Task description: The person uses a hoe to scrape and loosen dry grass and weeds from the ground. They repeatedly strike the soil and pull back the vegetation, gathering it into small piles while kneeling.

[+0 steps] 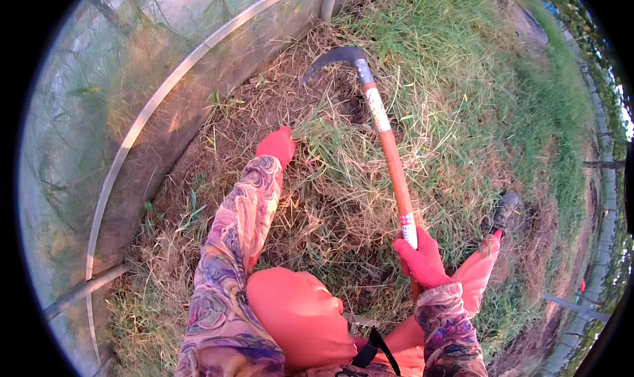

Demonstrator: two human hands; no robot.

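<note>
My right hand (422, 259), in a red glove, is closed around the lower wooden handle of a long-handled sickle (393, 164). Its dark curved blade (337, 56) points left, just above a bare patch of soil (352, 107). My left hand (277, 146), also gloved in red, is low over the ground, to the left of the handle. Its fingers are curled and largely hidden from above. Against its right side lies a clump of cut or flattened grass (342, 154); whether the fingers hold any of it is unclear.
A translucent plastic sheet wall (114, 79) with a curved metal rail (143, 117) borders the left. Metal poles (329, 0) meet it. Dry grass (173, 258) covers the ground, with taller green grass (535, 99) at right. My booted foot (502, 211) and bent knee (297, 317) are below.
</note>
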